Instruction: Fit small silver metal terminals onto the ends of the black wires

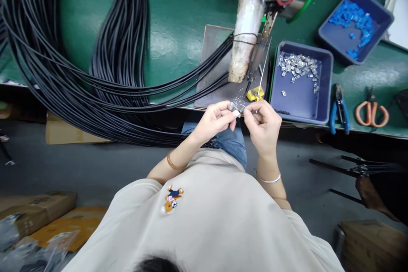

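My left hand (218, 117) is closed in a pinch on a small silvery metal piece (233, 107), partly hidden by the fingertips. Just to its right, my right hand (263, 124) pinches a short thin wire (243, 105) whose tip reaches toward that piece. Both hands are held at the front edge of the green table, close together but apart. A yellow block (255, 94) lies right above my right fingers. Past it a thin pale strand (263, 70) runs down from the stand to my right hand; whether it joins the wire cannot be made out.
Black cables (124, 29) sweep from the left onto a dark board (213, 46), under a wrapped, stained tube (244, 38). To the right stand a bin of metal shells (301, 108), a bin of blue pieces (342, 44), blue-handled pliers (339, 110) and orange-handled scissors (371, 111).
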The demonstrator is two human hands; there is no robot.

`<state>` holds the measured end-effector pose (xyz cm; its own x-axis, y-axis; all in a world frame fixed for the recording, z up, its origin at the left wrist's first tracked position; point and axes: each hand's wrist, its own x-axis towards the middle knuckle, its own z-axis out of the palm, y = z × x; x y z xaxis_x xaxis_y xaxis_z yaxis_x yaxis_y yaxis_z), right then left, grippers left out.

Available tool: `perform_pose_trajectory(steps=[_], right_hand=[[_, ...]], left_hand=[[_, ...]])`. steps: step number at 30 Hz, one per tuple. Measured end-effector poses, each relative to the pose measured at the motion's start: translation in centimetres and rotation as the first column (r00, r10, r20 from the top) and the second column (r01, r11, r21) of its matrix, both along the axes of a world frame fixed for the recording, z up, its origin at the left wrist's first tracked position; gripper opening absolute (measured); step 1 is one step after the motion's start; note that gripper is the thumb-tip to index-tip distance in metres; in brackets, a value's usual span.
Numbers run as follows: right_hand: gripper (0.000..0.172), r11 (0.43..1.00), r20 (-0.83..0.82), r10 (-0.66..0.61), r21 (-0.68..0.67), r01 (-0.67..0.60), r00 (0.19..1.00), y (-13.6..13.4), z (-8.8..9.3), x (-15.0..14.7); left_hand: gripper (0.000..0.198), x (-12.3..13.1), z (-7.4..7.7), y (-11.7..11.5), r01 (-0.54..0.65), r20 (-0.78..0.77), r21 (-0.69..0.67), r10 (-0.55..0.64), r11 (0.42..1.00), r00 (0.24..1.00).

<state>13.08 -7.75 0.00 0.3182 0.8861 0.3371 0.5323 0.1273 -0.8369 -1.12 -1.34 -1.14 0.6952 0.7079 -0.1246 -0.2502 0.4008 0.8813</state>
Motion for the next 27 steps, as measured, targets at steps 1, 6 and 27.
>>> perform_pose_trajectory(steps=[1, 6, 27], right_hand=[[0.015, 0.999, -0.118, 0.028, -0.028, -0.031, 0.993, 0.0, -0.1, 0.4], [0.018, 0.995, -0.425, -0.055, 0.056, 0.087, 0.904, 0.2, 0.0, 2.0], [0.021, 0.996, -0.043, -0.047, -0.081, 0.043, 0.998, 0.1, 0.8, 0.6]], left_hand=[[0.035, 0.0, 0.0, -0.1, -0.004, 0.000, 0.022, 0.004, 1.000, 1.000], [0.036, 0.2, -0.2, -0.1, -0.102, -0.026, 0.049, 0.103, 0.994, 0.994], [0.038, 0.4, -0.1, 0.2, -0.066, -0.025, 0.063, 0.068, 0.996, 0.997]])
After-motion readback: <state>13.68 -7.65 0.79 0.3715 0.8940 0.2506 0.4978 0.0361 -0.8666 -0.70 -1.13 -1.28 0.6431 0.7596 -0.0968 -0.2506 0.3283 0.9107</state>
